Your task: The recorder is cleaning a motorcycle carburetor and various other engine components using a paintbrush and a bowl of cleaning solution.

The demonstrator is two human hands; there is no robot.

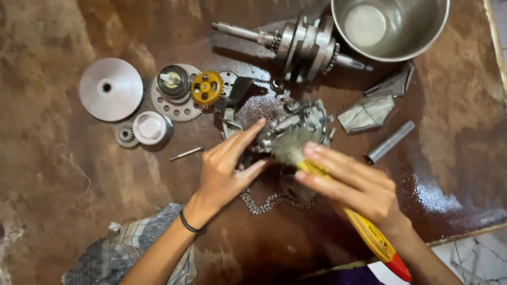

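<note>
Yellow plastic forms the handle of the brush (369, 229), which ends in a red tip at the near edge of the view. The right hand (351, 184) is closed around this handle, fingers wrapped over the forward end just behind the bristles. The bristles rest against the grey metal engine part (296, 126) at the centre of the work surface (63, 174).

The left hand (227, 166) steadies that part from its left side: index finger laid along the top, thumb pressed against the lower edge, so the part is pinched between them. A dark band sits on the left wrist.

Progress, as a judgement: brushing appears to be in hand and not finished. The engine part looks dull and grimy, with dark residue in its recesses, and the surface around it is wet and dark. The part is irregular, cast, with several small lugs and fittings; finer detail cannot be made out.

A chain (266, 201) lies just below the part, partly hidden by the hands. Checked cloth (132, 248) lies at the near left.

Farther left lie a small pin (186, 153), a white cap (150, 127), a toothed gear (177, 97) with a yellow gear (207, 87) beside it, and a conical disc (111, 88). At the far side lie a crankshaft (301, 45) and a steel bowl (391, 26); a grey tube (390, 141) lies to the right.
</note>
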